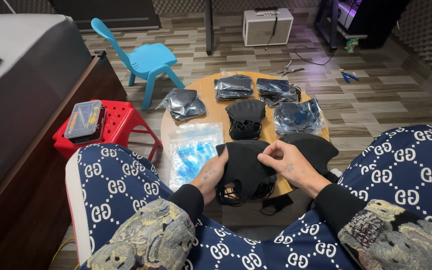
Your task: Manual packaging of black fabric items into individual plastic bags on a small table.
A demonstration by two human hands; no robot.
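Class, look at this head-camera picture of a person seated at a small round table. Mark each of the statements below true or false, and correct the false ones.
1. Both hands hold a stack of black face masks. True: the left hand and right hand grip it from either side.
2. The child's chair beyond the table is red. False: it is light blue; the low stool is red.
3. A compartment case lies on the red stool. True.
4. The round wooden table holds only loose masks. False: several clear bags of black masks lie on it too.
5. Pliers lie on the floor beyond the table. True.
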